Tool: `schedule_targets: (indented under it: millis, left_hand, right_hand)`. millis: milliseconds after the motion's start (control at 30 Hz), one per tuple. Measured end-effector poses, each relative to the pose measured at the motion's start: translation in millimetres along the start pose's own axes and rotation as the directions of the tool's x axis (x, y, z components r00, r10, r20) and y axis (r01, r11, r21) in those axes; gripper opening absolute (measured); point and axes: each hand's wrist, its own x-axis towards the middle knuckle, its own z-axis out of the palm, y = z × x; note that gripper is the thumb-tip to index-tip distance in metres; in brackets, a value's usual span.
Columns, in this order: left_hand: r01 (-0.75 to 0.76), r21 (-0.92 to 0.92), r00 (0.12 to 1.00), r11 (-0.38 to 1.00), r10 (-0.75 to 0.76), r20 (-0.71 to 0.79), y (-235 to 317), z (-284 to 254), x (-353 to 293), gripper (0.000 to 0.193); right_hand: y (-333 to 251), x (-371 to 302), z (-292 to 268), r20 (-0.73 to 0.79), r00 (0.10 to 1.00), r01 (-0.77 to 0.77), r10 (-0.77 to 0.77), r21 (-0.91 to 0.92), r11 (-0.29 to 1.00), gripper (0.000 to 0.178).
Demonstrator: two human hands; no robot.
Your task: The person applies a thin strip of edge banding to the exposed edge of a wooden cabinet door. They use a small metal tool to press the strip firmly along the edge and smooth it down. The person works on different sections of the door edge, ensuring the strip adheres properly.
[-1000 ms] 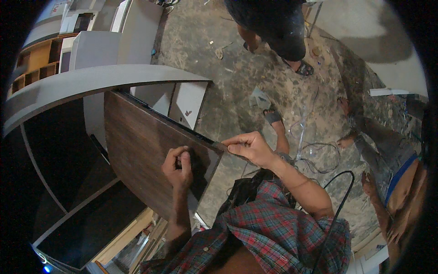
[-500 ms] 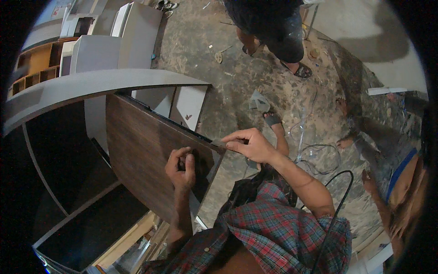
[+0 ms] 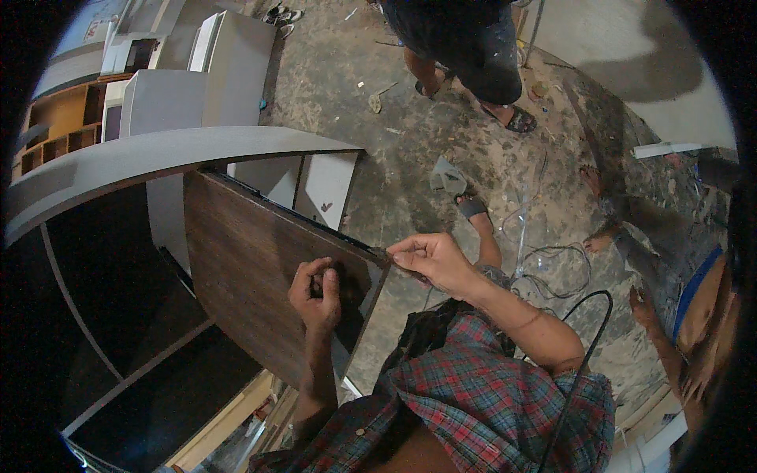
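Observation:
A dark brown wood-grain cabinet door point(image 3: 252, 268) stands open from a cabinet under a curved grey top point(image 3: 158, 158). My left hand point(image 3: 317, 290) rests in a loose fist against the door's face near its outer corner. My right hand point(image 3: 430, 260) pinches a thin dark strip point(image 3: 378, 254) along the door's top edge at that corner, fingers closed on it. A plaid shirt sleeve covers my lower arms and body.
A person in dark shorts and sandals point(image 3: 473, 55) stands on the dusty concrete floor ahead. Another person's bare feet point(image 3: 607, 229) and arm are at the right. Cables point(image 3: 552, 268) loop over the floor. Grey cabinet panels point(image 3: 197, 87) and wooden shelving point(image 3: 55, 126) stand at the upper left.
My left hand has slid slightly along the door face, and my right hand stays pinched at the door's top edge. The standing person has shifted a little farther away.

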Motion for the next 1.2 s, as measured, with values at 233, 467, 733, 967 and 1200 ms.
schedule_targets:
  millis: [233,467,733,967,1200]
  left_hand:
    - [0.015,0.010,1.000,1.000,-0.015,0.021,5.3,-2.5,0.7,0.014]
    - [-0.016,0.026,0.999,1.000,0.015,0.030,9.3,-2.6,2.1,0.014]
    - [0.067,-0.082,0.995,0.994,-0.061,0.075,12.8,-9.8,-4.4,0.027]
    - [-0.043,-0.164,0.965,0.985,0.084,0.249,72.2,7.2,-9.7,0.039]
    - [0.373,-0.235,0.821,0.897,-0.201,0.535,87.1,1.4,-23.4,0.029]
  right_hand:
    - [-8.3,-0.5,1.1,0.042,0.999,-0.006,0.007,-0.013,1.000,0.026]
    - [-7.2,2.4,2.4,0.063,0.988,0.151,-0.143,-0.153,0.977,0.022]
    - [-37.0,-30.2,5.4,0.024,0.995,0.094,-0.095,0.027,0.995,0.023]
    - [-22.1,-53.1,8.4,-0.057,0.991,0.122,-0.120,0.035,0.992,0.028]
    - [4.4,-77.6,40.4,-0.164,0.933,0.297,-0.321,-0.154,0.942,0.032]
